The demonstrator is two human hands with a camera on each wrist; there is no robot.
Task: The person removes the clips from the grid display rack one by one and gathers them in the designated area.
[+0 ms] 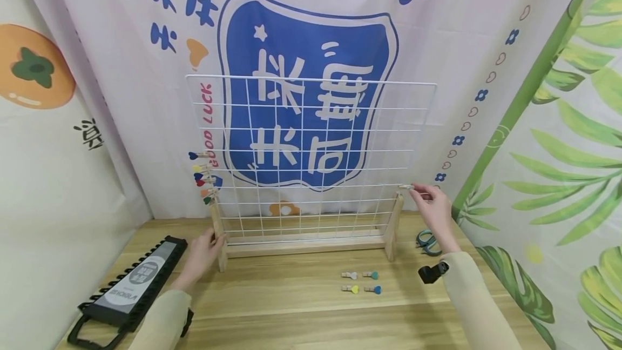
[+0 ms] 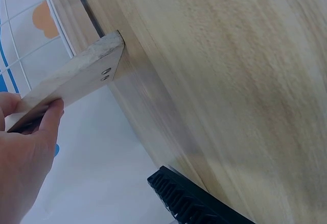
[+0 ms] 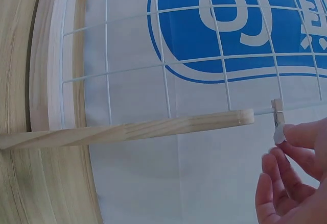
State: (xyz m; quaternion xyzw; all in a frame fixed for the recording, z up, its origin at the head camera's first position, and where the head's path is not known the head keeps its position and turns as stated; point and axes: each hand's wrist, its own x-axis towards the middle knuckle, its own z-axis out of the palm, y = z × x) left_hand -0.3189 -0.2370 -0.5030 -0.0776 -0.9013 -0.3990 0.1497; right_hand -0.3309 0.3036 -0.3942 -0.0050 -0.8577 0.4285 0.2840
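A white wire grid (image 1: 311, 80) stands upright in a wooden stand. My left hand (image 1: 200, 255) grips the stand's left leg (image 2: 71, 76), thumb and fingers on either side of it. At the grid's right edge, just above the top of the right leg (image 3: 173, 128), my right hand (image 3: 299, 175) pinches a small wooden clothespin (image 3: 277, 114) with a pale heart. The pin's tip meets the edge wire there. Several clothespins with coloured hearts, among them a red one (image 1: 200, 183), line the grid's left edge.
Several loose heart clothespins, including a yellow one (image 1: 351, 289), lie on the table (image 1: 272, 307) before the stand. Scissors (image 1: 427, 243) rest behind my right wrist. A black rack-like item with a grey label (image 1: 131, 280) lies at the left. A printed curtain (image 1: 146, 101) hangs behind.
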